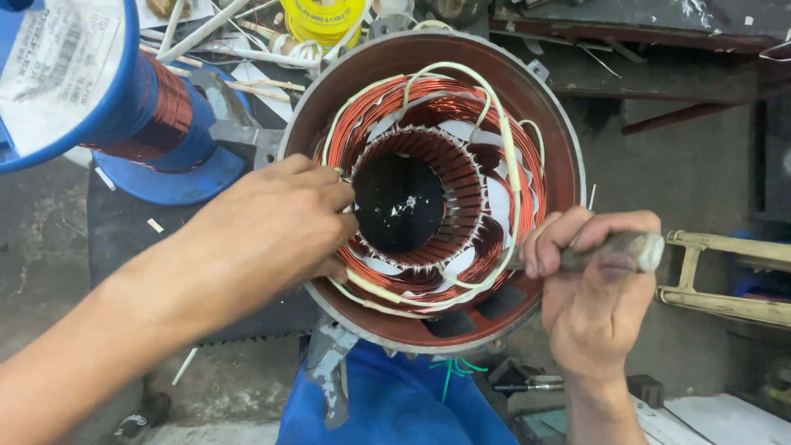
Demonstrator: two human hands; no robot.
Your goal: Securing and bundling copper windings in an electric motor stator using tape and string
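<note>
Copper wire fills the motor stator (432,194), a round metal shell sitting upright at the centre of the view, its dark bore facing the camera. The left hand (272,222) rests on the windings at nine o'clock of the bore, its fingers (334,198) curled together and pressing on the coils near the inner teeth; whether they pinch a single strand I cannot tell. The right hand (597,288) sits at four o'clock of the shell, fingers wrapped tight around a worn tool handle (618,250) whose tip reaches in toward the coils. Cream sleeving (507,156) loops over the windings. A blue spool (107,91) of copper wire lies at ten o'clock, well apart.

By its looks the shell is heavy and stiff, best gripped by its thick outer rim. The thin enamelled wire and paper slot liners seem fragile, easily nicked, so they want only light pressure.
</note>
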